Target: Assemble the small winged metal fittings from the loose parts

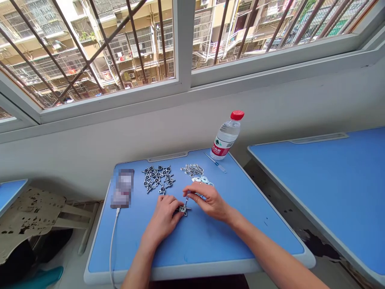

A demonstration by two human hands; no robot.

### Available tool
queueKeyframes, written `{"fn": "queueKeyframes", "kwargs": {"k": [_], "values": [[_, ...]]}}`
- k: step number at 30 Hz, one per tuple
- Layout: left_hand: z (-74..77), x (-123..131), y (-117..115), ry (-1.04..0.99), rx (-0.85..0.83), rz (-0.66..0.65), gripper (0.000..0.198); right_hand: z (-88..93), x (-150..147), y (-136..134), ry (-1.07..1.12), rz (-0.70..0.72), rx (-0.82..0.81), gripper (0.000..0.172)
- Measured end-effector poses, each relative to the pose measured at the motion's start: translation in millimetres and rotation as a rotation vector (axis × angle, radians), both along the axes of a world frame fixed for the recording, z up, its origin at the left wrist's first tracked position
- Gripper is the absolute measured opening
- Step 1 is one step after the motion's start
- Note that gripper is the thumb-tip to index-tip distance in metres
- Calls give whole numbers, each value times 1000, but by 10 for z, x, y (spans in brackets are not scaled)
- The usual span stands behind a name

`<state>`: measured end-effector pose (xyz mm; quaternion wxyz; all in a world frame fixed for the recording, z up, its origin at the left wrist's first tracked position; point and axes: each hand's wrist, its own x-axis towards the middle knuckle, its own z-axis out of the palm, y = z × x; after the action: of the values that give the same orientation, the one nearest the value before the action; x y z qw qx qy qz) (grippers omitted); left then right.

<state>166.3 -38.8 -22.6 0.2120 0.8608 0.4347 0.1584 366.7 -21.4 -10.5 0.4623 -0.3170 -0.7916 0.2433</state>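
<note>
Closest to me, my left hand curls over a small four-armed metal fitting, its fingertips clenched against one arm to pin the piece on the desktop. My right hand comes in from the other side, thumb and forefinger pinched on a slim bolt that stands upright at the fitting's centre. I can't tell from here whether its thread has caught. This hold works best with the fitting pressed flat, the bolt square to it, and the control in my fingertips rather than my wrist.

Blue desktop runs past my right wrist to the rounded desk rim, leaving my forearms room. Just beyond my hands lie flat metal rings, a cluster of small screws, and a heap of matching fittings. A blurred phone and its white cable sit to the left, close to the edge. Farther off, a small screwdriver lies beside a water bottle at the far edge, below the barred window.
</note>
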Motion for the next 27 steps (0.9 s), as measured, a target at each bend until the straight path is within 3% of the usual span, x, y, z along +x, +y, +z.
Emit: {"fn": "queueKeyframes", "kwargs": {"k": [27], "values": [[-60, 9, 24, 40, 29, 7, 8, -46, -52, 26, -25, -1, 54, 20]]}}
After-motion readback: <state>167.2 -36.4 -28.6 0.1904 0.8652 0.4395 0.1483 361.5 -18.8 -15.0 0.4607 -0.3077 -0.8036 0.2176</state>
